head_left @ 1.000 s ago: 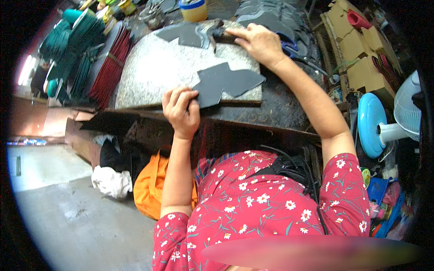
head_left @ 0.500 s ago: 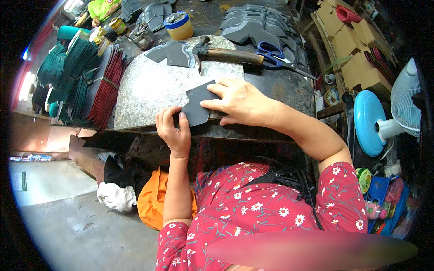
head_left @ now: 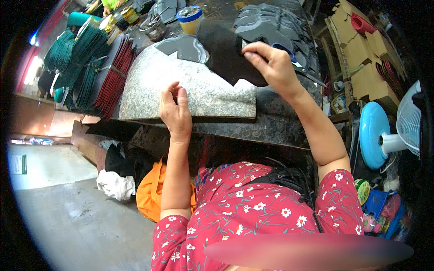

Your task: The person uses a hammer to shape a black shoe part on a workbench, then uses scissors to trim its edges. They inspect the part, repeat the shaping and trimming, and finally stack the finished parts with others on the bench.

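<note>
My right hand [head_left: 275, 67] pinches the edge of a black flat cut sheet piece [head_left: 228, 54] between thumb and fingers. The piece is lifted and slightly blurred, tilted above the far right part of a speckled stone slab [head_left: 149, 95]. My left hand [head_left: 176, 110] is over the slab's near edge, fingers loosely curled, thumb apart, nothing seen in it. A grey cut piece [head_left: 183, 47] with a pale border lies at the slab's far edge. Blue-handled scissors [head_left: 309, 74] are partly hidden behind my right hand. The hammer is out of sight behind the raised piece.
Overlapping grey cut pieces [head_left: 271, 22] lie at the far right. Bundled green strips [head_left: 68, 58] and red strips [head_left: 115, 74] stand on the left. A blue-lidded tub [head_left: 190, 20] is beyond the slab. A fan [head_left: 375, 135] stands right. Another person's hand shows far left.
My right hand has raised the dark piece off the slab, away from me and to the right. My left hand has let go of it and stays near the slab's front.
</note>
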`<action>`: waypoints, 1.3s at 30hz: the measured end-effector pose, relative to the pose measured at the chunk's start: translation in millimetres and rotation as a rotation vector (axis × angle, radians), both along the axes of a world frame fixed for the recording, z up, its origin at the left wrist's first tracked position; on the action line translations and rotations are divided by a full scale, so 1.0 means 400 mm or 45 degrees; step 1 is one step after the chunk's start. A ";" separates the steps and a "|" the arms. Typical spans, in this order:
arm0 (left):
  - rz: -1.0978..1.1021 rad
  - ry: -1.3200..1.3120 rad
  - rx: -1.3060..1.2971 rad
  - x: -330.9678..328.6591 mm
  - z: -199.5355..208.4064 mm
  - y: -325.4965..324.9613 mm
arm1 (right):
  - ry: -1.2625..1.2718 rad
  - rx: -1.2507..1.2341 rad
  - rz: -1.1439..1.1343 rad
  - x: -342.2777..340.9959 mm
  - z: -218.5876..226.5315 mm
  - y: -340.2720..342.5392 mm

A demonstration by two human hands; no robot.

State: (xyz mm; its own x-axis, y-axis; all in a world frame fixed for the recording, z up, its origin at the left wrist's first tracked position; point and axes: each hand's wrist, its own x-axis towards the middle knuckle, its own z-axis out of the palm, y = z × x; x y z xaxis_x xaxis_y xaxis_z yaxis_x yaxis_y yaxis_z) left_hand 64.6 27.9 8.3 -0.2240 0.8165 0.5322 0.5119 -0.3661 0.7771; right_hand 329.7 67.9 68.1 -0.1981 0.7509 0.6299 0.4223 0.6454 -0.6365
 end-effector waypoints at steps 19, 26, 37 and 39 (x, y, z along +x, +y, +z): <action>-0.609 -0.686 -0.435 0.041 0.088 -0.064 | -0.094 0.015 -0.175 -0.043 0.010 -0.032; -0.643 -0.027 -0.261 -0.025 0.115 -0.061 | -0.579 0.390 0.128 -0.040 0.032 -0.053; 0.089 0.838 0.142 0.008 0.012 0.035 | -0.457 0.233 -0.929 0.196 -0.061 0.179; 0.080 0.864 0.156 0.000 0.009 0.041 | -0.486 0.319 -0.874 0.183 -0.071 0.169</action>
